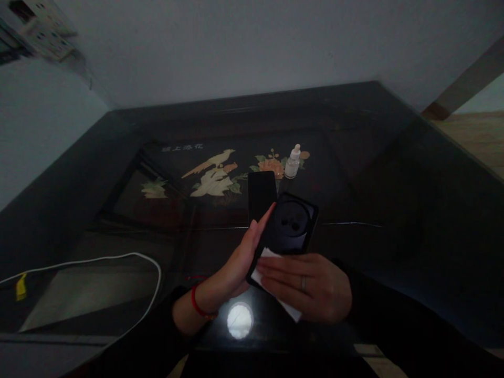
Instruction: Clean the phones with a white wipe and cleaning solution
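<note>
Tilted above the dark table (346, 189) is a black smartphone (291, 231), its back with the round camera ring facing up. My left hand (240, 262) is closed round the phone's left side, a red band at the wrist. A folded white tissue (271, 255) lies against the lower part of the phone's back. Over it, my right hand (307, 286) presses the tissue with its fingers together, a ring on one finger. Just beyond the phone, a black flat rectangular object (262, 191) rests on the table, partly hidden by my left hand and the phone.
A small white dropper bottle (292, 164) stands upright behind the phone. A white cable (114, 257) with a yellow tag (21, 286) curves across the left side. The tabletop carries a bird-and-flower picture (212, 178) and reflects a round light. A wall (244, 52) borders the far edge.
</note>
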A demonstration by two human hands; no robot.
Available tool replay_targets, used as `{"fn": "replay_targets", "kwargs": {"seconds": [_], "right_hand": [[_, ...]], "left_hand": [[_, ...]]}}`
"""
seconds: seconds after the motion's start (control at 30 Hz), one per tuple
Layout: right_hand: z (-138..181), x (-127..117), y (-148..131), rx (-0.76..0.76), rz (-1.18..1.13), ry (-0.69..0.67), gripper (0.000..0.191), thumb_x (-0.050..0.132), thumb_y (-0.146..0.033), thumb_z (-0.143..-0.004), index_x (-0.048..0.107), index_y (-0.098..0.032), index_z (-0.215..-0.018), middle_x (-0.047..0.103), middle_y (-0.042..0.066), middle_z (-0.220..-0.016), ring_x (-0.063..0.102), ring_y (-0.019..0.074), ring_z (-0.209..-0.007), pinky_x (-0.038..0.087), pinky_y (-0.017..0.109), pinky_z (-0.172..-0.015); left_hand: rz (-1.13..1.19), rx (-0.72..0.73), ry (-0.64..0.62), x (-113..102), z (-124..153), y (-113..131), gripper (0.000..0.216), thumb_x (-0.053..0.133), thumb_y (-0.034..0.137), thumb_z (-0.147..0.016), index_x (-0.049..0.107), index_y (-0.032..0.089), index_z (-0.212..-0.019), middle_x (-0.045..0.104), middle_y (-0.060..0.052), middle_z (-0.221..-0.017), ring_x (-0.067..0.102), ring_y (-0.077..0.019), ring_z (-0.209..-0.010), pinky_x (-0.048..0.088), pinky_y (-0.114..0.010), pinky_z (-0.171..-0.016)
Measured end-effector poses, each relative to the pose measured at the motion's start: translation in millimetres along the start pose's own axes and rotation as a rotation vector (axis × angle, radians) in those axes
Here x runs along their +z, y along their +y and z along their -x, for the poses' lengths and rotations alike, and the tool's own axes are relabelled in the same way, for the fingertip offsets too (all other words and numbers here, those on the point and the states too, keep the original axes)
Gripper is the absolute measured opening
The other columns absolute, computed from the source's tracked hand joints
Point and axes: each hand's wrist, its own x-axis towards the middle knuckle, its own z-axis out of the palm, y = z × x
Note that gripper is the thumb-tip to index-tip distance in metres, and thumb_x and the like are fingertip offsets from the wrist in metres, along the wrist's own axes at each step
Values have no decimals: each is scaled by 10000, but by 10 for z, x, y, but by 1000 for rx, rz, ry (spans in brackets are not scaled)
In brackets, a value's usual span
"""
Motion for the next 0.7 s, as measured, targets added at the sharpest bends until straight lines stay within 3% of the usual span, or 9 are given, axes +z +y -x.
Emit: {"fn": "replay_targets", "kwargs": {"seconds": [0.07,0.27,0.43,0.6,0.7], "right_hand": [[1,11,-8,-24,-12,3,268,417,-91,-937,656,-22,-1037,734,137,-1051,640,218,-1121,567,300,-930],[66,-79,112,215,63,52,326,433,-154,-953,579,20,-1186,655,238,-1184,517,266,-1272,540,418,-980],[5,-9,-17,5,-18,1,281,401,-88,-946,643,-2,-1061,725,164,-1062,607,228,-1170,557,312,-948],[50,-21,80,211,60,33,331,409,-125,-945,575,-16,-1210,668,215,-1174,525,248,-1265,554,400,-961],[47,-14,73,171,41,24,325,395,-143,-958,589,-16,-1186,678,204,-1162,542,244,-1248,558,379,-956]], "left_hand": [[-4,0,0,-4,-6,3,544,354,541,-944,431,298,-1424,422,-2,-1502,341,-206,-1401,179,-333,-1169],[45,-54,-5,-2,2,28,577,383,556,-928,400,294,-1443,449,-28,-1484,389,-236,-1370,236,-380,-1146],[15,-14,-16,-12,-11,48,554,351,543,-943,433,283,-1425,435,-16,-1494,363,-221,-1387,220,-348,-1148],[20,-31,-6,-28,-16,51,583,388,552,-928,404,275,-1440,416,-29,-1506,354,-227,-1392,219,-359,-1149],[21,-36,-4,-38,-29,56,571,381,546,-933,406,284,-1439,426,-22,-1499,366,-225,-1385,213,-364,-1154]]}}
